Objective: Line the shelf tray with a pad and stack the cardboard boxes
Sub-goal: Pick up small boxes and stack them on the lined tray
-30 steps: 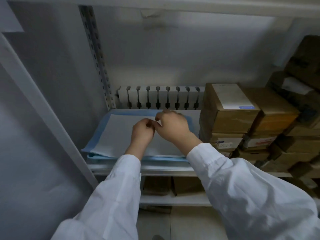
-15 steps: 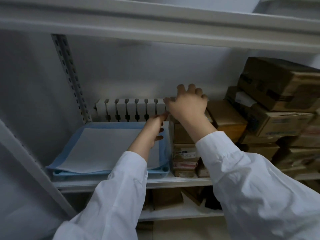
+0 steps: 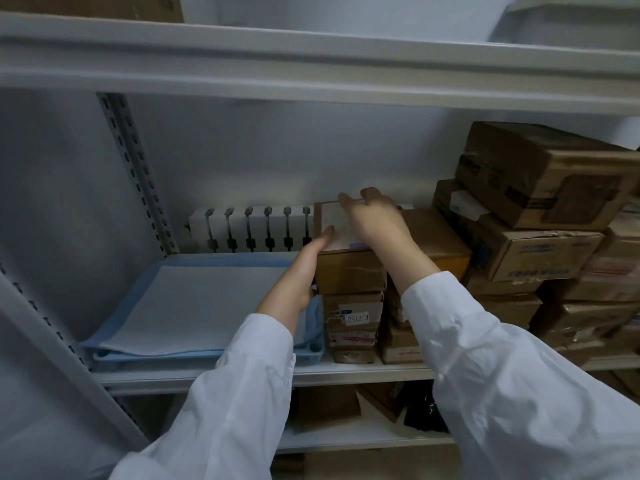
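A blue tray [image 3: 313, 348] sits on the left of the middle shelf, lined with a white pad [image 3: 194, 306] edged in blue. Just right of it stands a stack of brown cardboard boxes; the top box [image 3: 349, 271] has a white label on its lid. My left hand [image 3: 301, 271] lies flat against that box's left side, fingers straight, thumb under its lower edge. My right hand [image 3: 374, 220] rests on the lid with fingers reaching over the far edge. Lower boxes [image 3: 353, 317] in the stack carry small labels.
More cardboard boxes [image 3: 540, 209] are piled high on the right of the shelf. A white rack with dark slots [image 3: 249, 230] stands against the back wall behind the tray. A perforated upright [image 3: 138, 174] is at left; a shelf board [image 3: 311, 64] runs overhead. Boxes lie on the shelf below.
Both hands left the pad on the tray and moved right to the top box of the nearest stack. The left hand now lies against its side, the right on its lid.
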{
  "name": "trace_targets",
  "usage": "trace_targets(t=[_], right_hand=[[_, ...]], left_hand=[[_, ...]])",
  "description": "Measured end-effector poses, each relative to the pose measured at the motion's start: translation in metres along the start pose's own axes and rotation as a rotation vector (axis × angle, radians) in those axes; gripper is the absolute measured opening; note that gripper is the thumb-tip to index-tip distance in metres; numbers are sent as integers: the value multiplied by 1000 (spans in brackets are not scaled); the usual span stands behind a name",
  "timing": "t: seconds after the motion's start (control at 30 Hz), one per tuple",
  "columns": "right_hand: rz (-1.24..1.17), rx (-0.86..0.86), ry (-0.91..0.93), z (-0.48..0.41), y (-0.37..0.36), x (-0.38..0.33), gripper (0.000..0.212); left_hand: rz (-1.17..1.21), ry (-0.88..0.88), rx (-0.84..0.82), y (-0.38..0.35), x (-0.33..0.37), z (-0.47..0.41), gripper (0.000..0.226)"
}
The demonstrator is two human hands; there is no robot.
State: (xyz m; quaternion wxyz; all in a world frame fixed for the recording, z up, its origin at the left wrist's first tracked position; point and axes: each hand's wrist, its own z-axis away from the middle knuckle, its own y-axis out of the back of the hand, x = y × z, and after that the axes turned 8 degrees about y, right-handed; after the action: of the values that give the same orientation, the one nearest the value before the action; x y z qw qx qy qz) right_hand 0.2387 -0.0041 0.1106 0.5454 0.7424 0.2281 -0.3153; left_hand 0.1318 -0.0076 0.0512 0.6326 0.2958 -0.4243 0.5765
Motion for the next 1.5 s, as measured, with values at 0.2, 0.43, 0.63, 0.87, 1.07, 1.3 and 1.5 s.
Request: trace_targets(t=[0.2, 0.43, 0.63, 0.87, 1.07, 1.3, 1.5], right_hand=[[-354, -18, -60, -2, 11, -9, 71], [-826, -282, -223, 4, 20, 5, 34], [-966, -102, -204, 3, 24, 11, 53], [-1015, -90, -193, 2, 21, 22, 53], [-1013, -113, -161, 0, 12, 28, 50], [-1036, -168, -202, -7, -2, 15, 73], [-1107, -209, -245, 1, -26, 9, 72]], left_hand=[[372, -136, 1, 8, 11, 5, 23], [466, -286, -72, 8, 23, 10, 40], [211, 81, 179, 6, -5, -11, 69], [-13, 373, -42, -7, -37, -4, 52], [-10, 296, 34, -5, -33, -4, 30], [278, 158, 168, 22, -37, 0, 23], [551, -33, 426, 70, -58, -5, 52]])
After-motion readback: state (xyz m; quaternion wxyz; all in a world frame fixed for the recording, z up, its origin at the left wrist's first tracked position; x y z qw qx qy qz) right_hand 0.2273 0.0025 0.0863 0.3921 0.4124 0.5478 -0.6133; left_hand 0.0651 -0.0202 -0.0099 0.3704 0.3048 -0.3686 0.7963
